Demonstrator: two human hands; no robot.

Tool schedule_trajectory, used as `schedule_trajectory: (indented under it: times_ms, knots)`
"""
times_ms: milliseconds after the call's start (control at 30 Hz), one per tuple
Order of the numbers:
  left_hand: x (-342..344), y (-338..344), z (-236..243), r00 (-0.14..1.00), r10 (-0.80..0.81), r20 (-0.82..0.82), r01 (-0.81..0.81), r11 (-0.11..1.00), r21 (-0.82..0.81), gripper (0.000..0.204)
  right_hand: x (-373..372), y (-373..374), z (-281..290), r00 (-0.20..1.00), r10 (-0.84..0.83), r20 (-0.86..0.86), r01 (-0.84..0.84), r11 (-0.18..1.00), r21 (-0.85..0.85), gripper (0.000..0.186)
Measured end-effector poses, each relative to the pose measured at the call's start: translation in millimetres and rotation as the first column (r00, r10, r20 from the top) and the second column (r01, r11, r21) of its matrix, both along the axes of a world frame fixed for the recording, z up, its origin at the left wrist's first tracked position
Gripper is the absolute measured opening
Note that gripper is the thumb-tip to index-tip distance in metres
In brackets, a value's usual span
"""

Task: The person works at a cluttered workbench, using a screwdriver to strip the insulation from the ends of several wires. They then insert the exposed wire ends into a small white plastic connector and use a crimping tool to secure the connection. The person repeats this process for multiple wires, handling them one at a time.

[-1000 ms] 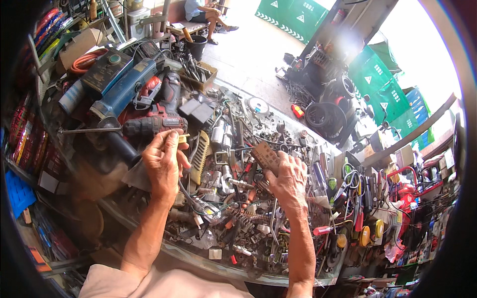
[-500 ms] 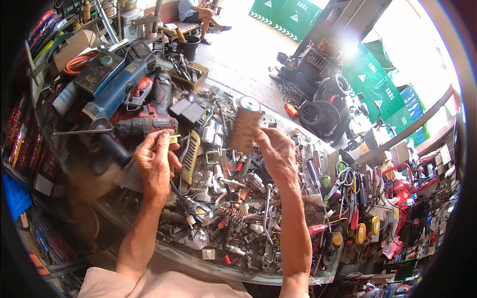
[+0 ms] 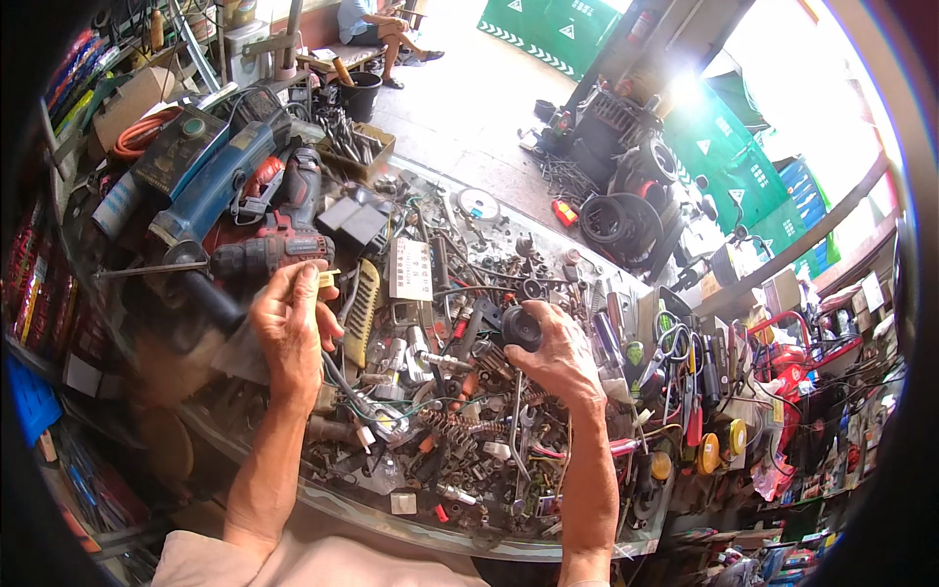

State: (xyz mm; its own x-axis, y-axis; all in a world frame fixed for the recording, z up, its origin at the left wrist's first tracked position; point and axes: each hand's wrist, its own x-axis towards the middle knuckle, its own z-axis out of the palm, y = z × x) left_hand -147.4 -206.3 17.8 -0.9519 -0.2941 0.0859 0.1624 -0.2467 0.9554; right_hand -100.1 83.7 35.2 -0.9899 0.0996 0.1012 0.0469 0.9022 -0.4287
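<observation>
My left hand (image 3: 290, 333) is closed in a pinch on a small yellow piece (image 3: 329, 278), too small to name. My right hand (image 3: 560, 357) is curled round a round black part (image 3: 521, 328) with a ridged face, low over the heap of metal parts. Between the hands, a whitish rectangular piece with dark print (image 3: 410, 269) lies on the heap. A yellow-handled brush (image 3: 363, 313) with dark bristles is just right of my left fingers. Behind that hand rests a red and black cordless drill (image 3: 279, 249).
Springs (image 3: 452, 428), sockets and wrenches cover the glass-topped bench. A blue power tool (image 3: 215, 181) and a metal disc (image 3: 478, 204) lie farther back. Scissors (image 3: 674, 333) and screwdrivers stand at the right. Tyres (image 3: 621, 230) and a seated person (image 3: 377, 34) are beyond.
My right hand has let go of a flat brown piece and moved nearer, onto the round black part. The whitish piece now lies on the heap. My left hand keeps its pinch.
</observation>
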Motion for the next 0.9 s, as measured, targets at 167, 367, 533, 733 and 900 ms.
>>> schedule_trajectory:
  times_ms: [167,367,533,733,900]
  knots:
    - [-2,1,-4,1.000,-0.005,-0.002,0.005,1.000,0.027,0.022,-3,2,11,0.987,-0.142,-0.081,0.135,0.987,-0.087,0.058]
    - [0,-2,-4,1.000,0.002,0.015,-0.002,1.000,-0.013,0.025,-17,-21,45,0.955,-0.240,-0.172,0.180,0.935,-0.306,0.056]
    - [-3,0,-7,1.000,0.005,-0.004,-0.005,1.000,0.003,0.024,-34,-65,17,0.972,-0.169,-0.166,0.108,0.940,-0.325,0.054]
    - [-4,2,-8,0.999,0.036,-0.008,-0.036,0.999,-0.041,0.023,-44,-95,-28,0.949,-0.075,-0.307,0.027,0.987,-0.159,0.047]
    - [-4,-1,-9,1.000,0.020,-0.009,-0.021,0.997,-0.077,0.024,-30,-87,-23,0.951,0.091,-0.296,-0.094,0.996,0.004,0.047]
